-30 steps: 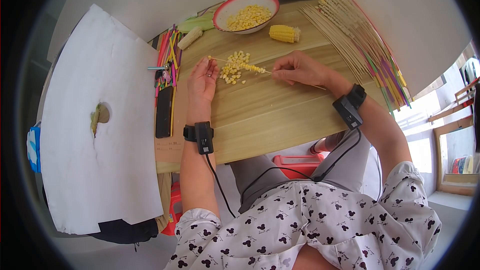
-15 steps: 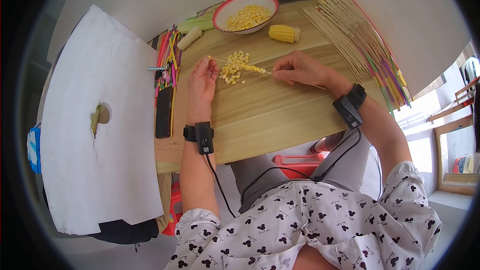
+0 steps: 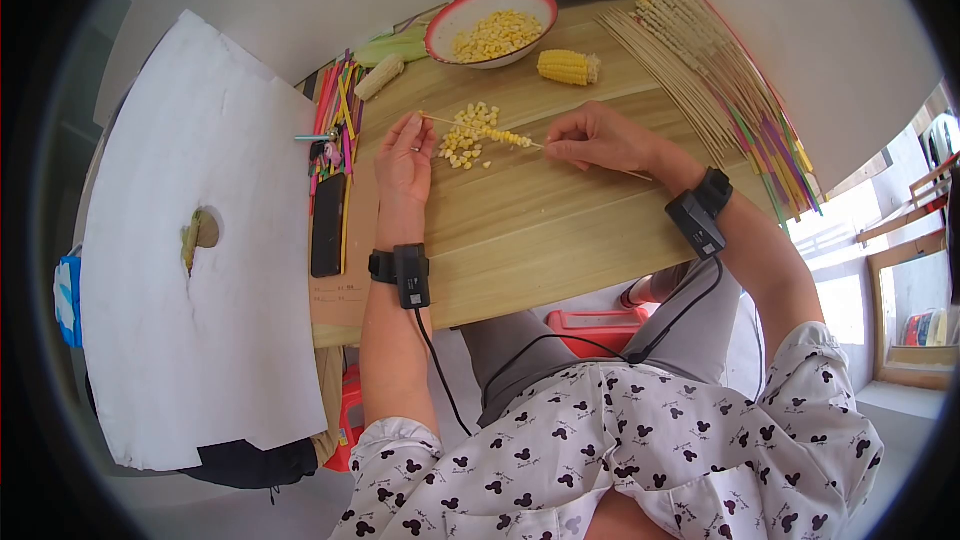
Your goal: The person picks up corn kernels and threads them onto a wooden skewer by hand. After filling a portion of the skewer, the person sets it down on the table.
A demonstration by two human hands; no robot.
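My right hand (image 3: 602, 138) is closed in a pinch on a thin wooden skewer (image 3: 450, 122), whose tail sticks out below the palm. Yellow corn kernels (image 3: 508, 138) are threaded in a row on the skewer, close to my right fingers. At its far left tip, my left hand (image 3: 405, 155) pinches with thumb and fingers at a small yellowish bit that looks like a corn kernel. Beneath the skewer lies a loose pile of corn kernels (image 3: 462, 148) on the wooden table (image 3: 500, 240).
A red-rimmed bowl (image 3: 490, 58) of kernels stands at the back, with a partly stripped corn cob (image 3: 568, 67) beside it. A bare cob (image 3: 380, 77) lies left. Bundled skewers (image 3: 670, 70) line the right side. Coloured sticks (image 3: 330, 105) and a black case (image 3: 327, 225) lie left.
My left hand has shifted very slightly right, and its fingers have moved a little at the skewer's tip. My right hand and the threaded kernels stay in place.
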